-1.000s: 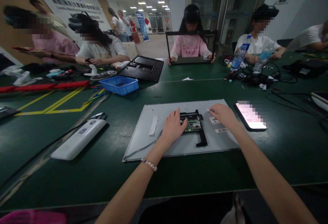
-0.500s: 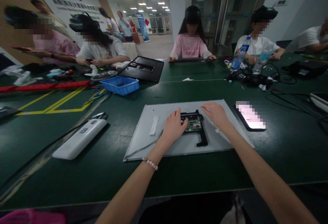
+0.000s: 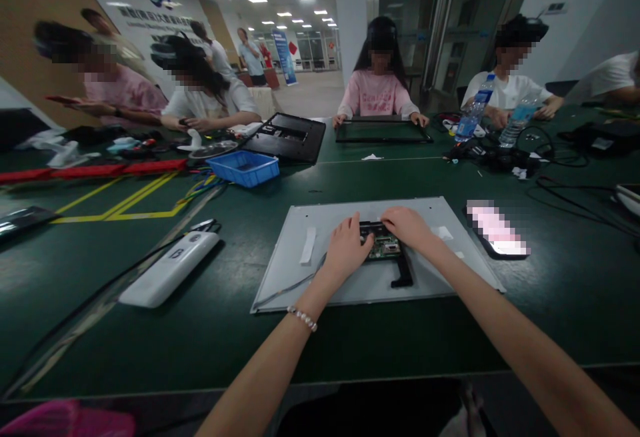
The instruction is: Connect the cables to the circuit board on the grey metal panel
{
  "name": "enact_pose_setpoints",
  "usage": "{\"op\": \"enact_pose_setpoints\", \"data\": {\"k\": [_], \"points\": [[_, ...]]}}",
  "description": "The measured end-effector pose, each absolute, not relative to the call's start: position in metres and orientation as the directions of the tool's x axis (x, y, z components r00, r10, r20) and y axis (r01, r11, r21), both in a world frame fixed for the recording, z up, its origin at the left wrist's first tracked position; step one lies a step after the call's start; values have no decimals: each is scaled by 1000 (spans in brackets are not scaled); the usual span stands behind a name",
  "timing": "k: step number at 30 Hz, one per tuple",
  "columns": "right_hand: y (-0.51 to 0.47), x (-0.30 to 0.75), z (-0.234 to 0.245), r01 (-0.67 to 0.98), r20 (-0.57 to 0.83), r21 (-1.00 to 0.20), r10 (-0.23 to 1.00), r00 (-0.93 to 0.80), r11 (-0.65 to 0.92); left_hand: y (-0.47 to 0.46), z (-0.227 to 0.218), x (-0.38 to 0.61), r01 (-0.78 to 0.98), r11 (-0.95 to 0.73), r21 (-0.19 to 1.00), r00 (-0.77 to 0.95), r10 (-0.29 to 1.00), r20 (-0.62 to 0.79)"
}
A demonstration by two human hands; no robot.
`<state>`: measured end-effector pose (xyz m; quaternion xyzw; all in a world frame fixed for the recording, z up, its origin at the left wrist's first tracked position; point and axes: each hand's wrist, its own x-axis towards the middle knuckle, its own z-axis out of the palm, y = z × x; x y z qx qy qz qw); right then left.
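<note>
A green circuit board (image 3: 386,248) in a black plastic bracket (image 3: 403,273) lies on a flat grey-white panel (image 3: 283,256). My left hand (image 3: 346,248) grips the board's left side, its thumb over the top and its fingers along the far left edge. At the far edge of the bracket, my right hand (image 3: 407,227) has its fingertips pinched together and touching it. Whatever lies between those fingertips is too small to make out. Thin grey cable (image 3: 290,286) runs from under my left wrist to the panel's near left corner. A white strip (image 3: 309,246) rests on the panel.
Right of the panel is a phone (image 3: 500,230); to the left, a white power bank (image 3: 173,270) with a cable. Farther back stand a blue tray (image 3: 245,169), a black laptop shell (image 3: 290,137) and water bottles (image 3: 475,114). Across the table, a person holds a black frame (image 3: 384,141).
My right hand has moved left, from beside the board onto the bracket's far edge. My left hand keeps its place on the board. The person opposite has tilted the black frame down.
</note>
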<state>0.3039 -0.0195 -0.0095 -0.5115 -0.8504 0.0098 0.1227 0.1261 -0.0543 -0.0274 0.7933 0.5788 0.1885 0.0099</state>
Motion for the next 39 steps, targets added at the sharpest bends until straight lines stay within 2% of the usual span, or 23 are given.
{"op": "enact_pose_setpoints", "data": {"k": [6, 22, 27, 32, 34, 39], "points": [[-19, 306, -19, 859, 235, -215, 878, -416, 465, -55, -28, 125, 918, -323, 231, 257, 926, 275], [-16, 309, -25, 827, 240, -311, 881, -408, 468, -54, -24, 127, 915, -327, 236, 264, 928, 263], [-18, 310, -23, 831, 313, -309, 875, -370, 462, -54, -25, 127, 914, -336, 226, 269, 922, 280], [-18, 333, -14, 878, 426, -295, 874, -232, 377, -52, -26, 126, 914, -338, 225, 271, 920, 283], [-17, 348, -14, 910, 397, -258, 894, -205, 324, -52, -25, 126, 915, -333, 227, 269, 924, 272], [-14, 373, -22, 935, 204, -220, 950, -236, 280, -53, -23, 126, 913, -334, 233, 271, 925, 266]]}}
